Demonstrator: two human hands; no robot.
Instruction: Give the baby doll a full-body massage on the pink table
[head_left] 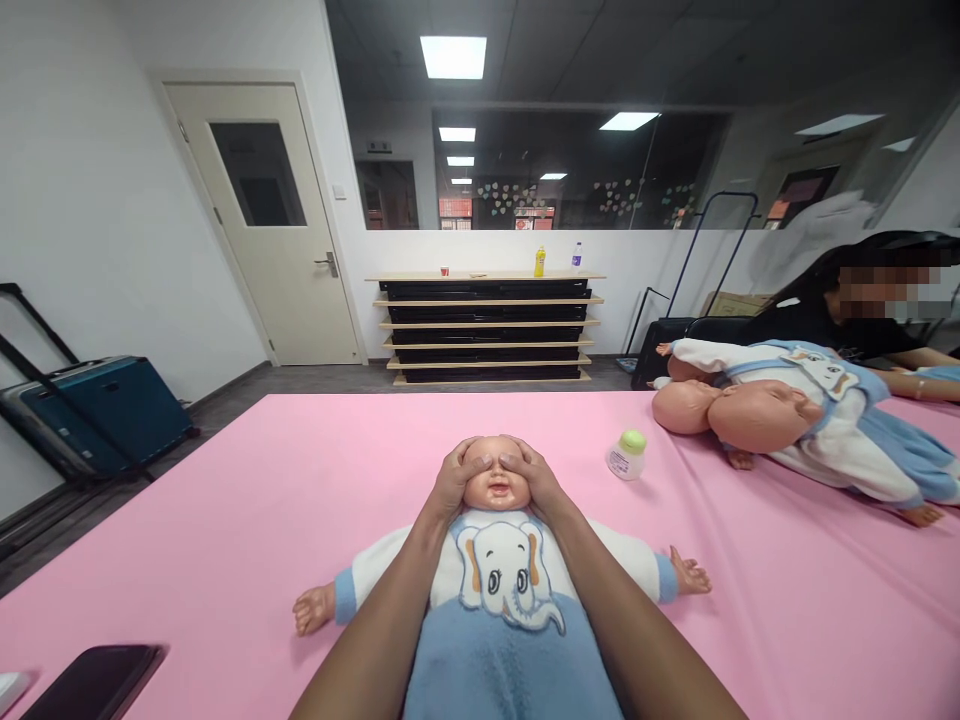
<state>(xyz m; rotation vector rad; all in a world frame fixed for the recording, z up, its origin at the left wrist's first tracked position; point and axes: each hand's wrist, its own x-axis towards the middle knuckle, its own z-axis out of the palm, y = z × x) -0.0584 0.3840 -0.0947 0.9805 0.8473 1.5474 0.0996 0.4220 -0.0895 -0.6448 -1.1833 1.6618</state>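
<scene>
A baby doll [499, 495] lies on its back on the pink tabletop, its arms spread to both sides. It wears a white and blue outfit with an elephant [504, 568] on the chest. My left hand [455, 478] cups one side of the doll's head, fingers wrapped around it and thumb across one eye. On the other side, my right hand [541, 476] holds the head the same way, its thumb over the other eye. The doll's mouth and nose show between my hands. My forearms pass over its body. A small jar with a green lid [627, 456] stands to the right.
More dolls [765, 415] in similar outfits lie at the right on the pink table [225, 520]. Beyond them sits a person [799, 305]. A phone [97, 682] lies at the near left. A blue suitcase [105, 415] and a stack of shelves [487, 340] stand past the table.
</scene>
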